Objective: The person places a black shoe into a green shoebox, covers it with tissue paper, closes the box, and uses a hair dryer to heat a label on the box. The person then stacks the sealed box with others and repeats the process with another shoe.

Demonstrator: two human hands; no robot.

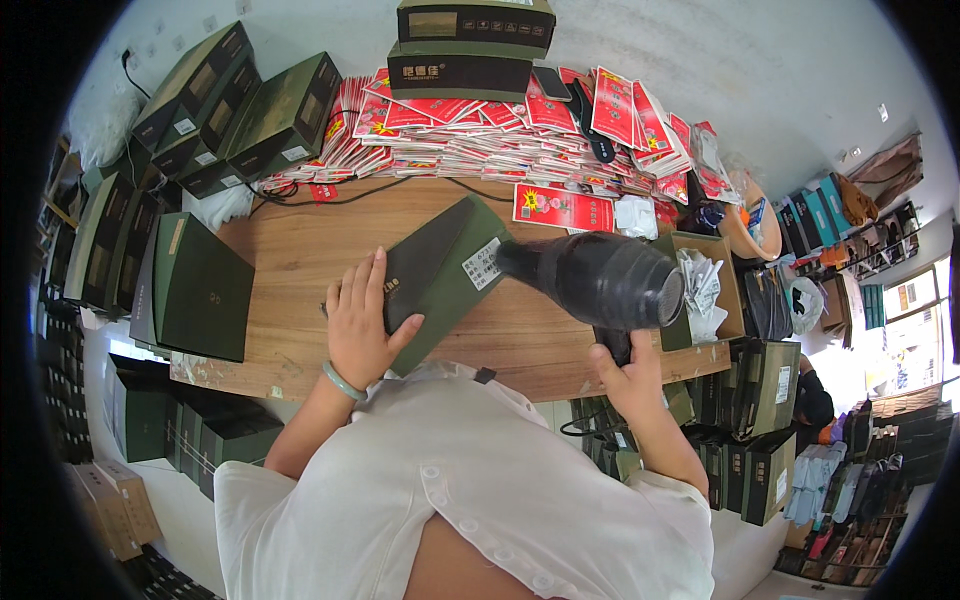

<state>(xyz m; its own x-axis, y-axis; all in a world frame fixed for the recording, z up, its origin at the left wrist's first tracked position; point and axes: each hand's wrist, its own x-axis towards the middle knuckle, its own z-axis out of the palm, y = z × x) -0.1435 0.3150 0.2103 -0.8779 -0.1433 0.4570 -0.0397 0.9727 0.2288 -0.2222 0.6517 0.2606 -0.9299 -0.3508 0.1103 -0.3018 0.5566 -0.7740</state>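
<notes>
On the wooden table point(330, 225), a dark green cardboard box point(437, 255) lies tilted, with a white label point(484, 264) at its right end. My left hand point(362, 318) grips the box's left end, thumb along the near edge and fingers on the far side; a pale bangle circles that wrist. A black hair dryer point(610, 278) is in my right hand point(631, 376), which is closed round its handle. The nozzle points left, close beside the label; whether it touches the box I cannot tell.
Piles of red printed packets point(480, 150) line the back, with two stacked boxes point(462, 72) upon them. More green boxes point(203, 285) stand at the left. An open box with crumpled paper point(702, 295) sits at the right edge. A black cable point(340, 197) crosses the table's rear.
</notes>
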